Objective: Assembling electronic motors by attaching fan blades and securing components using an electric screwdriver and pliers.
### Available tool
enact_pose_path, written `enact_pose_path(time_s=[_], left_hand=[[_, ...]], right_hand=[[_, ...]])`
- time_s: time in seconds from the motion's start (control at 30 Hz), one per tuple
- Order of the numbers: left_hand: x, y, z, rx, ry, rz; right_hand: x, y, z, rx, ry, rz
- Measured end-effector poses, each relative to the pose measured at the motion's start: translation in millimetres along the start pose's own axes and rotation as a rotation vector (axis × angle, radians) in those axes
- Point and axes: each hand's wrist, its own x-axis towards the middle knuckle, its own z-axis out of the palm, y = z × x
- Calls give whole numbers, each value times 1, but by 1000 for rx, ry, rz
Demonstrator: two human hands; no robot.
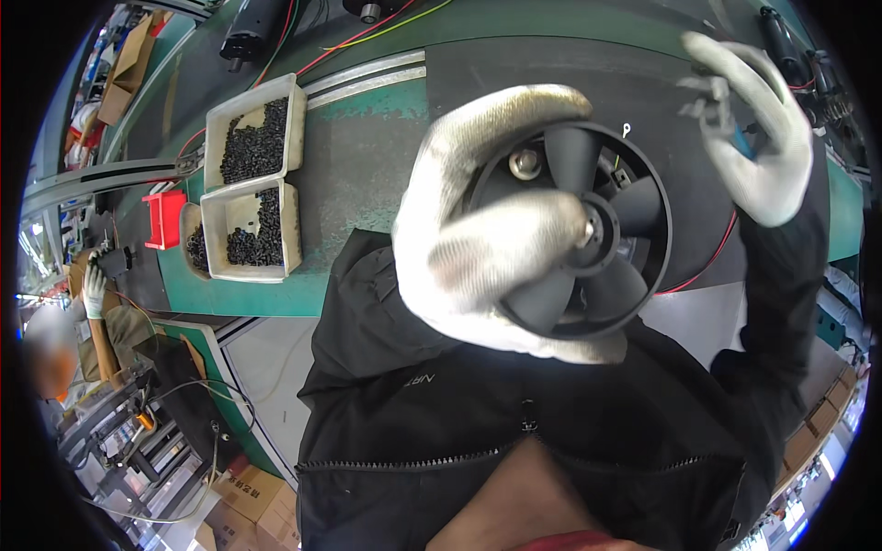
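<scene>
My left hand (501, 239), in a white knit glove, is wrapped round a black fan (597, 234) with a round housing. Its thumb lies across the front by the hub, and the other fingers curl round the rim. Dark blades fan out from the hub, and a round metal part (525, 164) shows inside the rim. Raised at the right is my right hand (763, 138), also gloved, with finger and thumb spread apart. Small grey shapes (709, 103) near its fingertips are too blurred to make out. The right hand stands apart from the fan.
Two white bins (292, 138) of small black parts stand on the left of the bench, beside a red tray (165, 220). Black cylindrical motors (250, 37) with wires lie at the far edge. Another person's gloved hand (94, 292) shows at far left.
</scene>
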Motion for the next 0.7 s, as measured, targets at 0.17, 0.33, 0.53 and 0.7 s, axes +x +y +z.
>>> enact_pose_path(time_s=[0.17, 0.33, 0.53, 0.7], left_hand=[[12, 26, -4, -535, 103, -573], [23, 20, -6, -749, -7, -768], [47, -16, 14, 145, -336, 185], [30, -3, 38, 452, -145, 45]], right_hand=[[-57, 106, 17, -543, 334, 209], [-111, 127, 38, -820, 285, 208], [-85, 0, 114, 534, 137, 308], [-27, 8, 104, 885, 265, 258]])
